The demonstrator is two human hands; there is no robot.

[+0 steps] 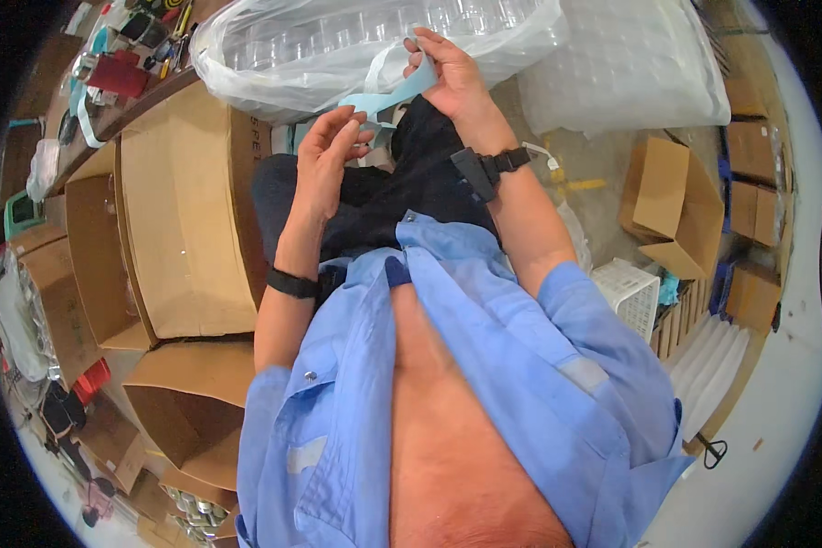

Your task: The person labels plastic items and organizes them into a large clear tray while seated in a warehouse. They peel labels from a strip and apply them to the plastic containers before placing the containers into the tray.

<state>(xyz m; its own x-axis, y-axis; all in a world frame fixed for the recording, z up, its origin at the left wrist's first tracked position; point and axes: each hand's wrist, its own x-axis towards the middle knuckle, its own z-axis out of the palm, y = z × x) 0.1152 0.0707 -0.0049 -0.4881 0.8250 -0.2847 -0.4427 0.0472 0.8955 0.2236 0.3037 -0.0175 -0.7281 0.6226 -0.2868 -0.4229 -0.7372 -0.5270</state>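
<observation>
A light blue strip [407, 88] runs between my two hands, above my dark trousers. My right hand [452, 79] grips its upper end between thumb and fingers. My left hand [332, 147] is at the lower left end of the strip, fingers curled; whether they pinch it is hard to tell. A white strip [377, 68] lies along it, against a large clear plastic bag [281, 96] just beyond my hands. Rows of clear plastic containers [356, 31] show inside that bag.
A closed cardboard box [185, 219] stands at my left, with an open cardboard box [198, 404] below it. Another wrapped bundle [623, 68] lies at the upper right. An open carton [675, 205] and a white plastic basket [627, 291] are on the right. A red bottle [116, 74] lies upper left.
</observation>
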